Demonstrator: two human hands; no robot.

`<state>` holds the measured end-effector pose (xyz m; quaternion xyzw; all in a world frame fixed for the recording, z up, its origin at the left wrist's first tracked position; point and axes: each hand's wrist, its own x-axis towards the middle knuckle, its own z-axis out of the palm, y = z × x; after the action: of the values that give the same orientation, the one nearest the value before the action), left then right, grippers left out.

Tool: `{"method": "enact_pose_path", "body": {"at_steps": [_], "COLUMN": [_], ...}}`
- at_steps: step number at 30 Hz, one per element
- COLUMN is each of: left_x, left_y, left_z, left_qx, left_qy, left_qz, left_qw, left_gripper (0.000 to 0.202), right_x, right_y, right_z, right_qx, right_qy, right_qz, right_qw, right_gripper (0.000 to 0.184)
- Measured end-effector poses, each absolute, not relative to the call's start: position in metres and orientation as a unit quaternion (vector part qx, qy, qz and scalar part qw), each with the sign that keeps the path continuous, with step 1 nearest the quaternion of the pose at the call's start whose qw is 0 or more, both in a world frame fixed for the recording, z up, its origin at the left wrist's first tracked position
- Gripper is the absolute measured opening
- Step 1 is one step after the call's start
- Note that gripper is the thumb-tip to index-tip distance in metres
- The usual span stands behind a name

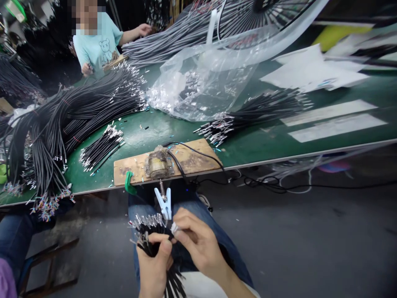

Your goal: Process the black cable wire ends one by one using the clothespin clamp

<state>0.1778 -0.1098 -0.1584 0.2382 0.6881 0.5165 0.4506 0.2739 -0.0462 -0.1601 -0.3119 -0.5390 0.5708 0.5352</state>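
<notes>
Head-worn view (tilted a little), facing forward and down, near the hands, green table beyond

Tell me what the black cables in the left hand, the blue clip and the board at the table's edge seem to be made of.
Black cables: probably rubber or plastic sheathing, dull and dark; their silvery ends may be metal foil, since they glint.
Blue clip: likely moulded plastic, smooth and evenly coloured.
Board: apparently wood, matt, judging by its tan surface and dark stains.

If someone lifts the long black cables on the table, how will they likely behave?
The cables would probably bend and sag, since they already droop over the edge of the table. Together they may feel heavy, given their many strands.
</notes>
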Motion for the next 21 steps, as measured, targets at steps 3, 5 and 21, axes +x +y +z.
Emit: {"method": "enact_pose_path", "body": {"at_steps": [3,5,21], "left_x": [0.171,0.168,0.157], "left_y": [-0.104,-0.1,-0.095], "left_z": [-0.151,-0.146,-0.114], "left_qx": [0.279,0.301,0.372], "left_qy": [0.681,0.679,0.724], "left_qz": [0.526,0.524,0.503], "left_qw": [0.427,0.418,0.291], "left_gripper": [0.03,0.024,0.003], "right_x": [0.276,0.279,0.251], "right_y": [-0.039,-0.032,0.01], "right_z": [-0.161,-0.161,-0.143], "right_qx": [-0.246,-0.219,-0.168], "right_qy": [-0.357,-0.306,-0.236], "right_qz": [0.808,0.871,0.878], "right_qw": [0.399,0.316,0.382], "right_gripper": [0.039,0.043,0.042]}}
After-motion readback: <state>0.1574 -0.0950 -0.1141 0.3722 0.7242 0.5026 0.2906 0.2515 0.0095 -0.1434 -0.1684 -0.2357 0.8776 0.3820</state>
